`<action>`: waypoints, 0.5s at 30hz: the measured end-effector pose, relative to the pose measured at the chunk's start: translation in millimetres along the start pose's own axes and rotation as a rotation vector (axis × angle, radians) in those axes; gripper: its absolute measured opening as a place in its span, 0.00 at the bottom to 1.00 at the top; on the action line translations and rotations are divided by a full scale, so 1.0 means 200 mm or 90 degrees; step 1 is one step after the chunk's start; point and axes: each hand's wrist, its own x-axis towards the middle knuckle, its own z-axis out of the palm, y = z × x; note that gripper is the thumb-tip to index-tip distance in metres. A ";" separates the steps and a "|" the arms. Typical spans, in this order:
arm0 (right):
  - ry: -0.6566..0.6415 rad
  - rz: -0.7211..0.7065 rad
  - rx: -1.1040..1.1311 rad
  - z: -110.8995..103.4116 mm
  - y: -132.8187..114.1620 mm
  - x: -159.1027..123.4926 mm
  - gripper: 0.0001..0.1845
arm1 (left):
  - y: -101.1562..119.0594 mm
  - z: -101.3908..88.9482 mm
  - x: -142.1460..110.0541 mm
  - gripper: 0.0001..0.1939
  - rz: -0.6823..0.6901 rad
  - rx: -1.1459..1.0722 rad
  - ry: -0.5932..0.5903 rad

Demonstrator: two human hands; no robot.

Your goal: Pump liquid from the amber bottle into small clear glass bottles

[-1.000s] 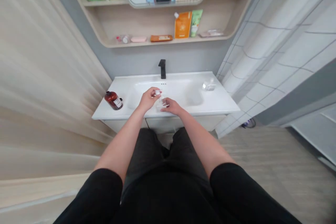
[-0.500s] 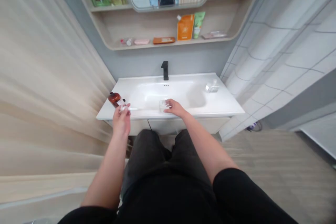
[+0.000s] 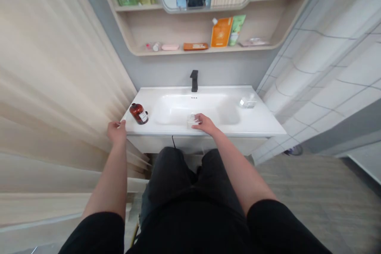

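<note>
A small clear container (image 3: 192,122) stands at the front of the sink, upright as far as I can see. My right hand (image 3: 205,124) is closed around its right side. At the counter's left front corner, my left hand (image 3: 117,131) has its fingers pinched together. A whitish sliver shows at the fingertips, too small and blurred to name. To the right of that hand, a brown bottle (image 3: 137,112) with a white label leans or lies on the counter; its exact pose is hard to judge.
A black faucet (image 3: 194,81) rises behind the white sink (image 3: 175,107). Another clear container (image 3: 247,102) is on the counter's right. Above, a wall shelf (image 3: 178,27) holds an orange pouch (image 3: 222,32), a green tube (image 3: 237,30) and other items. A pale curtain (image 3: 74,99) hangs at left.
My left hand has moved left, away from the brown bottle to the counter's corner, and the slim whitish thing it held barely shows now. My right hand stays on the clear container. The view has shifted slightly.
</note>
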 end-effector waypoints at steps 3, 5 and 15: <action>0.000 0.006 -0.005 0.00 -0.01 -0.01 0.34 | 0.01 0.08 0.04 0.16 -0.031 0.056 -0.002; -0.003 0.009 -0.005 0.00 -0.01 -0.01 0.34 | 0.01 0.11 0.04 0.17 -0.035 0.091 -0.024; 0.002 0.004 0.053 -0.01 0.02 0.01 0.36 | 0.02 0.10 0.07 0.07 0.005 -0.056 0.023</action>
